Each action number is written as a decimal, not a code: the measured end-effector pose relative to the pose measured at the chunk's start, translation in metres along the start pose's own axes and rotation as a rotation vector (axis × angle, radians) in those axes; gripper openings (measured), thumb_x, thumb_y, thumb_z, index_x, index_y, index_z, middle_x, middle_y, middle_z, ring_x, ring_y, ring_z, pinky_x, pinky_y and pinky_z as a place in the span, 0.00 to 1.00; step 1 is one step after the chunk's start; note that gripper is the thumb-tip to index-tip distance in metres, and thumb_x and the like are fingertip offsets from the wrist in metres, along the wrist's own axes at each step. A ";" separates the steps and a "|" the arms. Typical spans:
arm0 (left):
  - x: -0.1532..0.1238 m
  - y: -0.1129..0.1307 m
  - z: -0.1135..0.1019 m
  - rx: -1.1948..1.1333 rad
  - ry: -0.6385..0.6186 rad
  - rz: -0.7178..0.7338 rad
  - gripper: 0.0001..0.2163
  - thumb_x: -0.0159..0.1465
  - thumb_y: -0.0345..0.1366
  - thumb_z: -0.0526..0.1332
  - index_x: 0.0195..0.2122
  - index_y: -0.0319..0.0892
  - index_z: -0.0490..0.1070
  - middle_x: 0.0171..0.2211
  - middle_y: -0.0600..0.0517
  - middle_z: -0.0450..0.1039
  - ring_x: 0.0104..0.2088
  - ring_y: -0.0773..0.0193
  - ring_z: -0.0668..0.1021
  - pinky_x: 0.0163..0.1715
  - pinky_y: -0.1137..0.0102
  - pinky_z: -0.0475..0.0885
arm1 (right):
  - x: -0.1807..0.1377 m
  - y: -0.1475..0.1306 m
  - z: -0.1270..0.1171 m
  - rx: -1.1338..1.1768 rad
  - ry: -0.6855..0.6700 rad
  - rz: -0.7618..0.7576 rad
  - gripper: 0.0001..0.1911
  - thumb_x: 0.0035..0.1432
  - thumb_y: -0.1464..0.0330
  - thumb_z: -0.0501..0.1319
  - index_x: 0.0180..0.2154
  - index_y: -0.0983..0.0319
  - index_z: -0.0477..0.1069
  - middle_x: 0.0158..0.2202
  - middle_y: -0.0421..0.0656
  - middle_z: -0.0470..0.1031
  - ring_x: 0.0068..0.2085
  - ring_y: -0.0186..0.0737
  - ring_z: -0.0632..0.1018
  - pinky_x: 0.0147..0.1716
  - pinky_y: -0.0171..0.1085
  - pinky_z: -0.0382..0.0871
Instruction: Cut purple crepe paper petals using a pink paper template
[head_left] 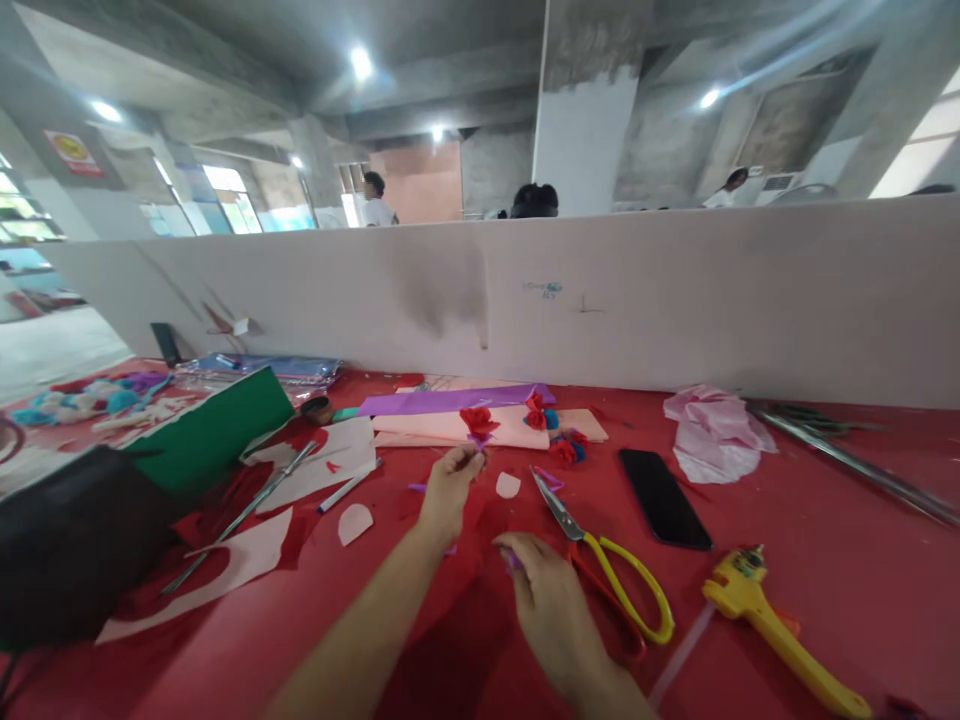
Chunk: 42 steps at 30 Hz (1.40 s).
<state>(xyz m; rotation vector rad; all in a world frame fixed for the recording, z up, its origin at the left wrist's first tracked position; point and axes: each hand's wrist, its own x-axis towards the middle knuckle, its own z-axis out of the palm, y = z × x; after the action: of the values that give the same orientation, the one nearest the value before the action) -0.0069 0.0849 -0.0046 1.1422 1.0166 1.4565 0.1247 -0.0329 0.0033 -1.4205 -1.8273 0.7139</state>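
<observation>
Between the fingertips of my left hand (452,485), pinched near its purple base, is a red fabric or paper flower (478,420). My right hand (544,598) is lower and closer to me, its fingers closed around a small purple piece (513,561) that is mostly hidden. Just right of that hand lie scissors (576,530) with one yellow and one red handle. A pale pink petal-shaped cutout (508,485) rests between the two hands, and another cutout (354,523) lies to the left. Red and blue flowers (568,448) sit beyond my hands.
A black phone (664,498) and a yellow glue gun (780,630) lie to the right. Crumpled pink material (716,432) and a metal rod (862,465) are farther back. Leftward are a dark bag (82,545), a green board (206,440) and paper scraps. A white partition (337,290) closes the table's far side.
</observation>
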 end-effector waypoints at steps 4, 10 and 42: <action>0.060 0.000 0.014 0.128 -0.061 0.115 0.03 0.49 0.32 0.67 0.23 0.41 0.74 0.24 0.54 0.73 0.29 0.65 0.71 0.34 0.70 0.66 | -0.001 0.001 0.002 -0.115 -0.041 -0.023 0.25 0.55 0.83 0.46 0.46 0.60 0.72 0.42 0.45 0.77 0.41 0.40 0.78 0.41 0.35 0.67; 0.109 -0.015 0.022 0.221 -0.272 0.146 0.03 0.49 0.27 0.66 0.23 0.41 0.76 0.28 0.50 0.76 0.32 0.62 0.75 0.39 0.67 0.71 | -0.003 0.008 0.013 -0.385 -0.150 -0.117 0.30 0.46 0.88 0.48 0.45 0.59 0.73 0.39 0.44 0.77 0.36 0.42 0.79 0.35 0.35 0.67; 0.129 -0.045 0.009 0.715 -0.115 0.326 0.11 0.56 0.22 0.57 0.31 0.44 0.76 0.36 0.49 0.77 0.39 0.58 0.77 0.46 0.63 0.69 | -0.001 0.019 0.027 -0.461 -0.157 -0.140 0.29 0.41 0.86 0.53 0.43 0.57 0.72 0.36 0.42 0.78 0.33 0.41 0.80 0.28 0.33 0.65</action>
<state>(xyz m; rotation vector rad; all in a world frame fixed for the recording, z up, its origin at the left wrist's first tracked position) 0.0016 0.2200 -0.0262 1.9533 1.3651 1.2724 0.1146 -0.0295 -0.0275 -1.5294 -2.2946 0.3517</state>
